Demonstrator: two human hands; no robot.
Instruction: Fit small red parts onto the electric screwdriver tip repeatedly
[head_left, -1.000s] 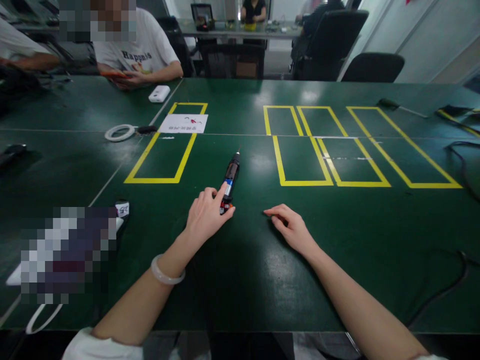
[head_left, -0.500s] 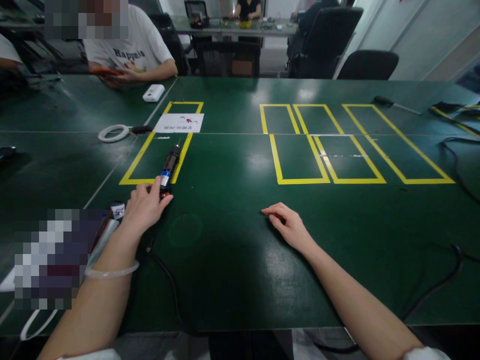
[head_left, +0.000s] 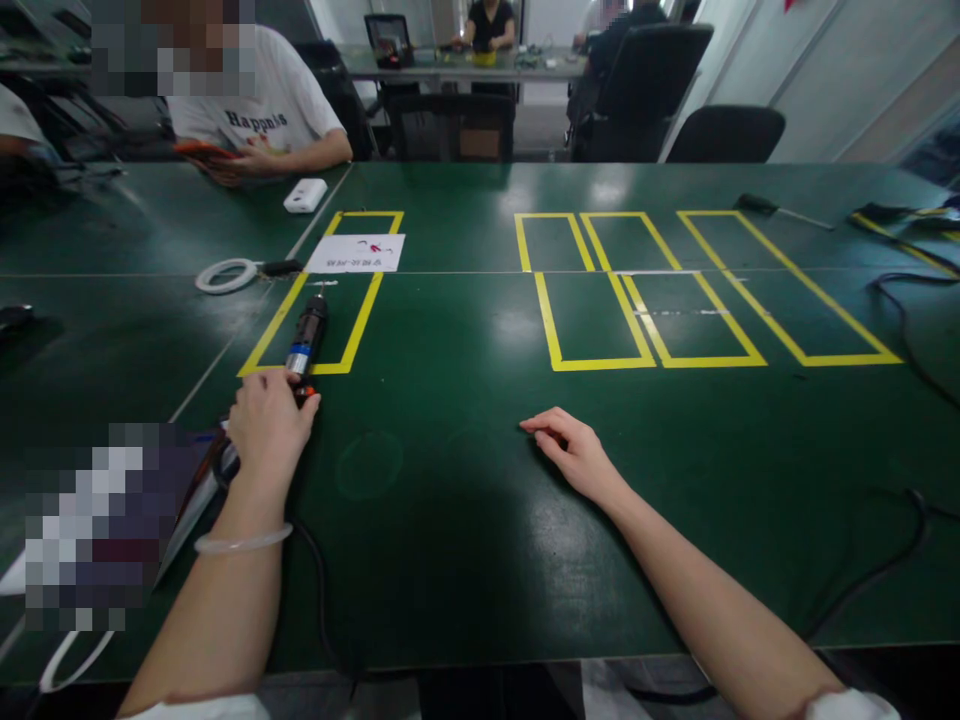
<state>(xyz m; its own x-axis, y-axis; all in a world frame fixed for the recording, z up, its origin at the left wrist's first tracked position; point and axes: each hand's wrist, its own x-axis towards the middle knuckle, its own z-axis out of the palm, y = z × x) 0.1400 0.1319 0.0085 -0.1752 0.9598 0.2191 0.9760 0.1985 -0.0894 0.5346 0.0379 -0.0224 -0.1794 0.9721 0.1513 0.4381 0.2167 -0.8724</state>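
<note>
My left hand [head_left: 268,425] grips the rear end of a black electric screwdriver [head_left: 307,333] with a blue band. The tool lies on the green table [head_left: 465,500], its tip pointing away into the left yellow-taped rectangle [head_left: 360,318]. A black cable [head_left: 319,590] trails from the tool toward me. My right hand [head_left: 574,455] rests on the table to the right, fingers loosely curled and holding nothing.
A white paper label [head_left: 356,253] lies at the far end of the left rectangle, with a white tape ring [head_left: 225,275] and a white box [head_left: 304,195] beyond. Several yellow rectangles [head_left: 675,290] are at right. Black cables [head_left: 907,320] run along the right edge. A seated person's hands [head_left: 240,160] are across the table.
My left hand has carried the screwdriver leftward from the table's middle into the left yellow rectangle. My right hand has stayed in place.
</note>
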